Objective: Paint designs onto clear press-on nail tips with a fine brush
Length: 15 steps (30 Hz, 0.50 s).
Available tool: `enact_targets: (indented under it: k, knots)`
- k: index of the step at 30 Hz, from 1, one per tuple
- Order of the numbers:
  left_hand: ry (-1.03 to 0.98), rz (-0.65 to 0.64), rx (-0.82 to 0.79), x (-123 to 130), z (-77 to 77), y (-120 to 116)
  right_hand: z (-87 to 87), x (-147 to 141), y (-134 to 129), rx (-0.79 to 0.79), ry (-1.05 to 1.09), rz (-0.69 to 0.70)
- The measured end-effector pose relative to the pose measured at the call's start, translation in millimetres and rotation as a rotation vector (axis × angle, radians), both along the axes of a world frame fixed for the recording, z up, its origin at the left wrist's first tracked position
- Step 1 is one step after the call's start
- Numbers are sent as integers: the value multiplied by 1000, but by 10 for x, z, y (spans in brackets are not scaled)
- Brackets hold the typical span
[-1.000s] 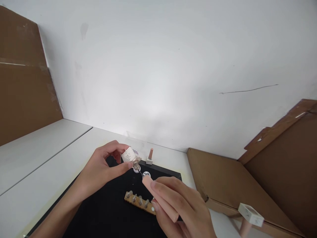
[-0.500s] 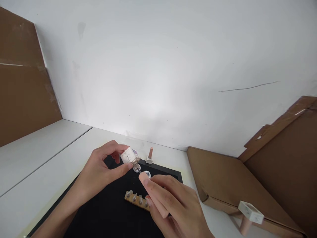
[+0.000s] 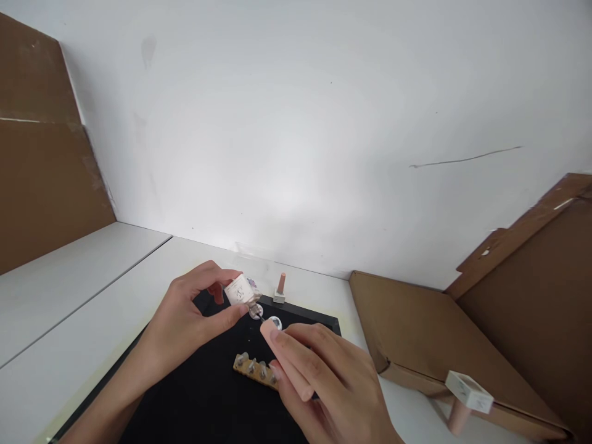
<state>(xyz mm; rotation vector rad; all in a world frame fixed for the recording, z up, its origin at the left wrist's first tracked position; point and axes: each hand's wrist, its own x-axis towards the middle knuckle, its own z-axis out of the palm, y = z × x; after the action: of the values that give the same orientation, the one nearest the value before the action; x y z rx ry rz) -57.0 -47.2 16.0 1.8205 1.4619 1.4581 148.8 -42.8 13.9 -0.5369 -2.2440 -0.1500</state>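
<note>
My left hand (image 3: 187, 314) pinches a white nail polish bottle (image 3: 239, 290), tilted with its neck toward the lower right. My right hand (image 3: 326, 376) grips the pink handle of a nail polish brush (image 3: 287, 364). The brush's thin stem points up and left to the bottle's mouth; whether the bristles touch the rim is too small to tell. Below the hands, a wooden strip (image 3: 250, 368) bears several clear nail tips, its right end hidden by my right fingers. Two small round white pieces (image 3: 275, 323) lie on the black mat (image 3: 208, 394) behind the brush.
Another polish bottle with a pink cap (image 3: 281, 288) stands beyond the mat. At the right, a further bottle (image 3: 468, 394) rests cap down beside a flat cardboard box (image 3: 416, 345). Cardboard (image 3: 46, 154) rises at the left, and a white wall (image 3: 287, 123) stands behind.
The brush handle has shifted and tilted very slightly in my right hand. My left hand holds the bottle in nearly the same place.
</note>
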Motion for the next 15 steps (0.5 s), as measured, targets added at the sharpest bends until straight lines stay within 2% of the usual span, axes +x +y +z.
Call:
enact_targets:
  k: [11,15]
  knots:
    - [-6,8,-29,7,6,-8,90,34,-61,36,76,2]
    - [-39,17,-24,9,-15,10,126,76,-87,-91,198,21]
